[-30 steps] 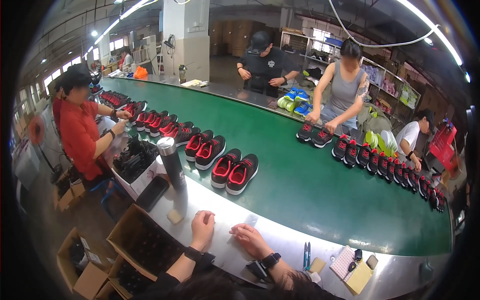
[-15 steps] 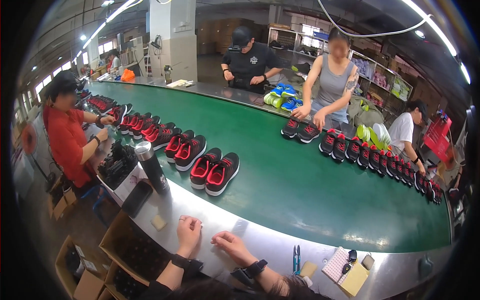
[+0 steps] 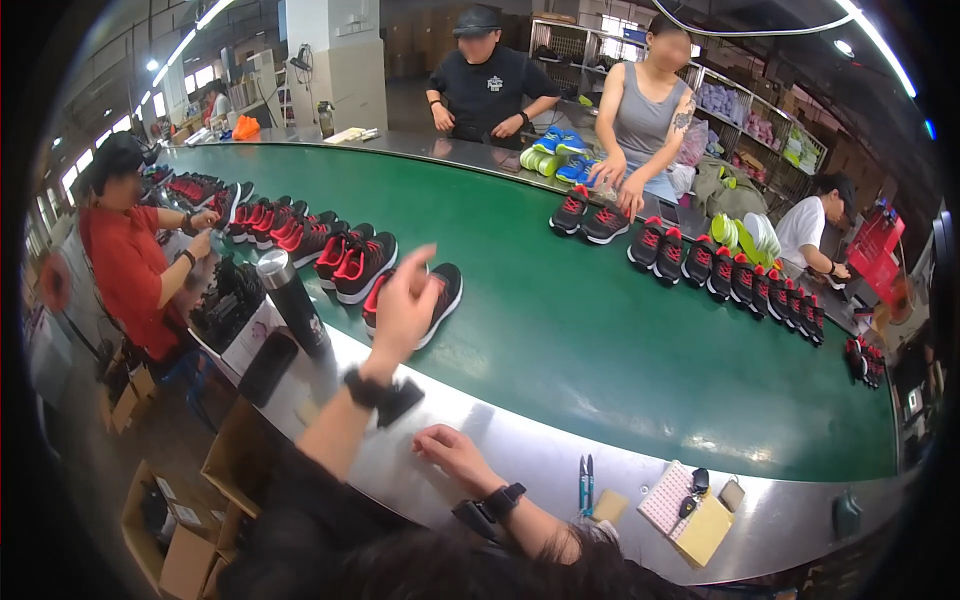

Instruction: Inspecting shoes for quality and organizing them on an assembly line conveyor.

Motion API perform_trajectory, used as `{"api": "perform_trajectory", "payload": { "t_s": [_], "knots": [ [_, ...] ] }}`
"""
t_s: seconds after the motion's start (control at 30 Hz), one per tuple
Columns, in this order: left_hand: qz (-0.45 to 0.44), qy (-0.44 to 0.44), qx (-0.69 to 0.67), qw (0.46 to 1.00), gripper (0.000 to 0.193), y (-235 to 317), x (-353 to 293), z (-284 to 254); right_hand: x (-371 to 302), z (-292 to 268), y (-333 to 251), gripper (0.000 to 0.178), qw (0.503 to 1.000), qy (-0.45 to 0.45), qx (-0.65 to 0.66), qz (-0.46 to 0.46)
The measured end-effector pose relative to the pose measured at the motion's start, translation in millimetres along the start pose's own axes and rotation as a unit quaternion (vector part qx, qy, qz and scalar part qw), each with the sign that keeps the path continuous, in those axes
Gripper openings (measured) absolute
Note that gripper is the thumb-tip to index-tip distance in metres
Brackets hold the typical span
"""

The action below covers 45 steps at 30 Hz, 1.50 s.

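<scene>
My left hand [image 3: 402,312] reaches over a pair of black running shoes [image 3: 448,290] with red lining and white soles, the nearest pair on the green belt [image 3: 600,350]. Its index finger is stretched out and the others are half bent. Nothing shows in it, and it covers much of the left shoe; whether it touches is unclear. Low over the steel ledge [image 3: 560,462] is my right hand [image 3: 455,458], its fingers curled together. Anything inside them is hidden. Both wrists wear dark straps with a black device.
On the ledge are a dark bottle [image 3: 293,303], a black phone [image 3: 268,367], teal-handled tools [image 3: 586,486] and a pink-patterned pad [image 3: 668,498]. Cartons [image 3: 190,560] stand below left. Shoes line both belt sides. Across, a person in grey [image 3: 650,125] handles shoes; another in red [image 3: 130,255] works left.
My left hand has risen from the ledge and moved forward over the nearest shoes, opening its fingers. My right hand stays low. The right-hand shoe row has shifted, leaving a gap.
</scene>
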<state>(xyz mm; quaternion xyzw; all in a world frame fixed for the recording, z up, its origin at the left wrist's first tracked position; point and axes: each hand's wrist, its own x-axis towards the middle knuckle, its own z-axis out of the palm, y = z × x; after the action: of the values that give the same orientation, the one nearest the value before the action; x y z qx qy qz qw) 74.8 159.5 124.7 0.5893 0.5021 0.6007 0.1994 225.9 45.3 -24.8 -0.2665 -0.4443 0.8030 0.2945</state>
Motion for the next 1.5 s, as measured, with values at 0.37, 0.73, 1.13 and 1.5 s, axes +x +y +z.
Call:
{"api": "perform_trajectory", "payload": {
  "t_s": [0.37,0.73,1.13,1.5],
  "knots": [
    [-0.146,-0.013,0.441,0.885,0.042,-6,129,-18,-26,104,-95,0.03,0.965,0.006,-0.128,-0.229],
    [-0.251,0.038,0.382,0.889,0.03,-33,113,-48,-67,149,-138,0.027,0.779,0.124,-0.411,-0.457],
    [-0.256,0.034,0.435,0.863,0.031,-40,91,-49,-67,171,-161,0.013,0.683,0.036,-0.476,-0.554],
    [-0.242,0.184,0.087,0.949,0.023,-95,122,-131,-104,156,-111,0.013,0.868,-0.133,-0.273,-0.394]
  ]
}}
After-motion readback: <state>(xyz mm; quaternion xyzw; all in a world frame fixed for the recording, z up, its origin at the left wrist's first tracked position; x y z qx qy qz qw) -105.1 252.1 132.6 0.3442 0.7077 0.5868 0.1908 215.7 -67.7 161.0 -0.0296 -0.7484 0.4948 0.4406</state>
